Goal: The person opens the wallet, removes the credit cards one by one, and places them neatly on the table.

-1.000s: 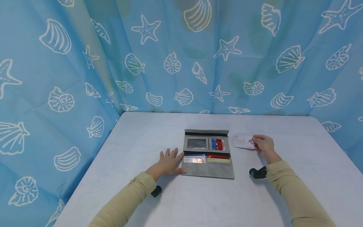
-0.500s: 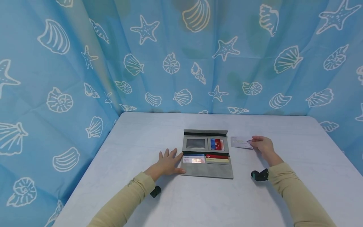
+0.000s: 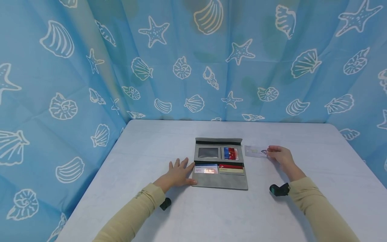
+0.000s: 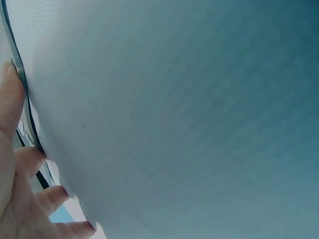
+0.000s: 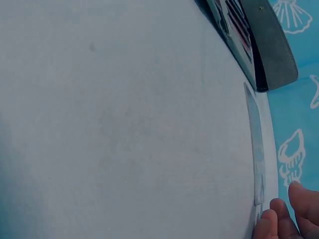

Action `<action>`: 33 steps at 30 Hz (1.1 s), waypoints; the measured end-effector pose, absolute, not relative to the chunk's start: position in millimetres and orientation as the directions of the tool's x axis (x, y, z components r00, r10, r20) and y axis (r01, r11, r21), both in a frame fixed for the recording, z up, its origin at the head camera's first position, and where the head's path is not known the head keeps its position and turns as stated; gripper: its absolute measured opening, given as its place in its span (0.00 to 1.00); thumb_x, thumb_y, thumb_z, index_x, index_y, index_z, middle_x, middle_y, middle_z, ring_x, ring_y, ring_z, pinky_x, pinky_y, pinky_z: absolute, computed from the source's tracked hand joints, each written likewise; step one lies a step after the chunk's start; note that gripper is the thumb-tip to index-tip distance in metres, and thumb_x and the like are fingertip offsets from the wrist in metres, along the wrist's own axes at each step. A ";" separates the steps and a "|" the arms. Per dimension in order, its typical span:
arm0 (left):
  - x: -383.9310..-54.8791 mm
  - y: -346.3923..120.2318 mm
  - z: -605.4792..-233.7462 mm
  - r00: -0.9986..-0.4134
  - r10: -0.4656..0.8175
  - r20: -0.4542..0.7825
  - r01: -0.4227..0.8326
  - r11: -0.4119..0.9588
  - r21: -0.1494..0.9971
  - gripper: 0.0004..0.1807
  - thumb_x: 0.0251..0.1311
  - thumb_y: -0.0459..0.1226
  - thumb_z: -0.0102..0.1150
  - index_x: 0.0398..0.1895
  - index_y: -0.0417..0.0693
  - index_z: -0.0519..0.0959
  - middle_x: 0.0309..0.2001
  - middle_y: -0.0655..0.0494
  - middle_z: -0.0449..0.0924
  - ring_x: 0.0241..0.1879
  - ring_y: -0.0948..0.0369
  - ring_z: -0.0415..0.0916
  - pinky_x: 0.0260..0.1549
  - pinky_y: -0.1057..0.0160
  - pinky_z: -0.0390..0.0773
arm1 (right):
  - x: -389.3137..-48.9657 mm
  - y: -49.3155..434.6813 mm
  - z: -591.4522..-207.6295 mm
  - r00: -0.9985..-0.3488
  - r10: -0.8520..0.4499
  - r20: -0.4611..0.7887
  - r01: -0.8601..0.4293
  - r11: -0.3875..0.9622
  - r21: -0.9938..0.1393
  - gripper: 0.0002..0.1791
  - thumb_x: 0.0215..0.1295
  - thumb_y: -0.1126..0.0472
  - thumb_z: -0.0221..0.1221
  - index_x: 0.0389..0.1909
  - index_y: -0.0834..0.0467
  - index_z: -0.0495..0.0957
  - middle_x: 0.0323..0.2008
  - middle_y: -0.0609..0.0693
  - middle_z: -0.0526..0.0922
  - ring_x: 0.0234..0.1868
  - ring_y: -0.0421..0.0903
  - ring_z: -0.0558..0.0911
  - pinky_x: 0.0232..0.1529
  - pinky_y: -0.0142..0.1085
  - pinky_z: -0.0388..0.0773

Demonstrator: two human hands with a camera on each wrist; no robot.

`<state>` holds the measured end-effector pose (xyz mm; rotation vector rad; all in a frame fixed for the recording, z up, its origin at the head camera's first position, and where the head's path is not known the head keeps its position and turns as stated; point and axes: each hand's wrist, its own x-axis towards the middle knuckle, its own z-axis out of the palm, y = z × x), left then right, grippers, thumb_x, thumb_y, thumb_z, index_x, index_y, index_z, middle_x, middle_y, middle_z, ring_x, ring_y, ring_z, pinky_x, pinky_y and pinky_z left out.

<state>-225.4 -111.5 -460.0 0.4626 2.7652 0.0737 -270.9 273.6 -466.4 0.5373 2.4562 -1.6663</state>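
An opened grey wallet [image 3: 222, 180] lies on the table with cards in its slots. My left hand [image 3: 178, 174] rests at the wallet's left edge with fingers spread. In the left wrist view, left fingertips [image 4: 34, 157] sit right along that edge. Right of the wallet a pale printed card [image 3: 252, 151] lies flat on the table. My right hand [image 3: 281, 156] is at the card's right end, fingertips overlapping it in the head view. From the right wrist, the card [image 5: 256, 144] appears edge-on, with loosely bent right fingers [image 5: 266, 224] just beyond its end.
A white cloth-covered table [image 3: 211, 215] lies under everything. A blue curtain [image 3: 169, 77] with shells and starfish hangs behind its far edge and at the left. Small black devices sit under both wrists, one by the right sleeve [image 3: 314, 201].
The card, tilted in the right hand one second ago, has gone down flat on the table and shifted slightly left. The right hand has shifted slightly right. The left hand stays at the wallet.
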 end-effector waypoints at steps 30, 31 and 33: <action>-222.7 -111.0 -454.6 -0.885 0.336 -0.322 0.319 0.942 0.107 0.43 0.54 0.64 0.48 0.70 0.57 0.54 0.72 0.46 0.45 0.69 0.39 0.40 0.62 0.37 0.42 | -232.1 232.8 -458.7 -0.959 0.001 -0.283 0.251 0.468 -0.847 0.23 0.65 0.60 0.54 0.56 0.68 0.67 0.53 0.65 0.73 0.43 0.47 0.75 0.44 0.33 0.75; -223.0 -111.2 -455.1 -0.885 0.337 -0.322 0.320 0.942 0.104 0.43 0.54 0.64 0.48 0.70 0.57 0.53 0.72 0.46 0.45 0.69 0.39 0.40 0.62 0.37 0.42 | -231.0 231.5 -458.8 -0.957 -0.007 -0.289 0.252 0.471 -0.846 0.23 0.64 0.60 0.55 0.56 0.68 0.67 0.52 0.65 0.73 0.43 0.47 0.75 0.44 0.33 0.74; -223.3 -111.5 -455.6 -0.885 0.337 -0.320 0.323 0.941 0.099 0.43 0.54 0.64 0.48 0.70 0.57 0.53 0.72 0.46 0.45 0.69 0.39 0.40 0.62 0.37 0.43 | -229.2 228.7 -459.2 -0.956 -0.024 -0.293 0.247 0.475 -0.845 0.23 0.64 0.60 0.55 0.55 0.68 0.68 0.51 0.64 0.74 0.42 0.46 0.76 0.43 0.33 0.75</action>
